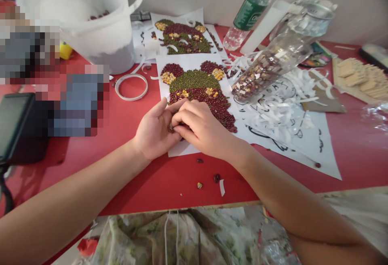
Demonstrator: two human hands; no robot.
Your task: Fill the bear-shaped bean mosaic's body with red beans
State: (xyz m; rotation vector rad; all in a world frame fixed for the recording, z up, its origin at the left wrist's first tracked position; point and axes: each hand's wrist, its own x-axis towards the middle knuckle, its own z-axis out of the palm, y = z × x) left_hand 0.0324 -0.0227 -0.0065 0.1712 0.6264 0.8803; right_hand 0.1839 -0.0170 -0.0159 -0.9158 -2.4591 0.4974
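My left hand (154,129) is cupped at the lower edge of a bean mosaic on white paper (194,83), with a few dark red beans (171,128) at its fingers. My right hand (201,125) curls over it, fingertips against those beans, so anything pinched there is hidden. The mosaic is made of dark red beans, green mung beans and yellow corn kernels. Its lower part lies just beyond my hands. A similar mosaic (182,36) lies further back.
A white bucket (91,26) stands at the back left, and a bean-filled plastic bottle (266,69) lies at the right, on shredded white paper strips (273,113). Wooden sticks (357,77) are far right, a phone (15,123) far left. Loose beans (216,178) dot the red table (169,196).
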